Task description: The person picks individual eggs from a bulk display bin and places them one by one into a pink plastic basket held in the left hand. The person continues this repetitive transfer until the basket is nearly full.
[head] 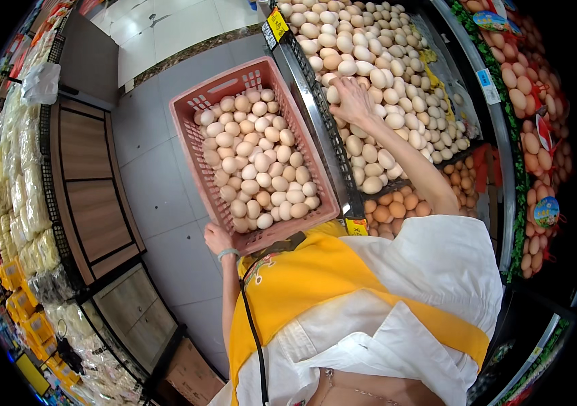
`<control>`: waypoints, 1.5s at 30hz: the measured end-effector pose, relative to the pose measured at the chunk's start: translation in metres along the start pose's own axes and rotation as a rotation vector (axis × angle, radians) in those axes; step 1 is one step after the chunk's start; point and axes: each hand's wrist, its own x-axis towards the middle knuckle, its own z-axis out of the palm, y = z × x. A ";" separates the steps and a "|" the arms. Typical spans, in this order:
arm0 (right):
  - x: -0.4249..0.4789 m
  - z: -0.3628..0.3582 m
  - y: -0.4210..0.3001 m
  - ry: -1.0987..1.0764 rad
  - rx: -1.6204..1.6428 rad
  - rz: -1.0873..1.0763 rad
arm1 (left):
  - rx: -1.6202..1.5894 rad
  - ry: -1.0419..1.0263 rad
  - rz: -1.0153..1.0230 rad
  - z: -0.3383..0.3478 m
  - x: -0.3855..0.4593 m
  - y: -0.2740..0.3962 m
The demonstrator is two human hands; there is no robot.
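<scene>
A pink plastic crate (201, 203) with slotted sides stands before me, holding many loose pale-brown eggs (262, 162). My left hand (219, 239) is curled at the crate's near left corner; its fingertips are partly hidden. To the right, my right hand (353, 101) reaches over a heap of cream and light-brown eggs (395, 121) in a display bin. Between its thumb and fingers sits one pale egg (333, 95), close to the bin's left edge. The crate's right side lies along the metal front edge (314, 119) of the display.
Darker brown eggs (397, 209) fill a nearer compartment. Bagged eggs (532, 147) line a shelf at right. Price tags (277, 24) stand on the display edge. At left are packaged goods (24, 177) above wooden cabinets (90, 147), across grey floor tiles (159, 177).
</scene>
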 end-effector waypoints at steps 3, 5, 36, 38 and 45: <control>0.000 0.005 -0.002 -0.119 -0.080 0.050 | -0.020 -0.010 0.021 -0.001 0.000 0.001; 0.002 0.002 -0.009 -0.024 -0.079 0.009 | -0.048 -0.021 0.009 -0.001 0.001 -0.001; -0.078 0.018 -0.118 -0.015 0.737 -0.174 | -0.038 -0.074 0.029 0.002 0.003 -0.009; -0.074 -0.004 -0.082 0.129 0.689 -0.040 | -0.080 -0.077 0.002 0.003 0.004 -0.008; -0.063 -0.045 0.094 0.495 0.352 0.510 | -0.107 -0.078 -0.009 0.001 0.002 -0.004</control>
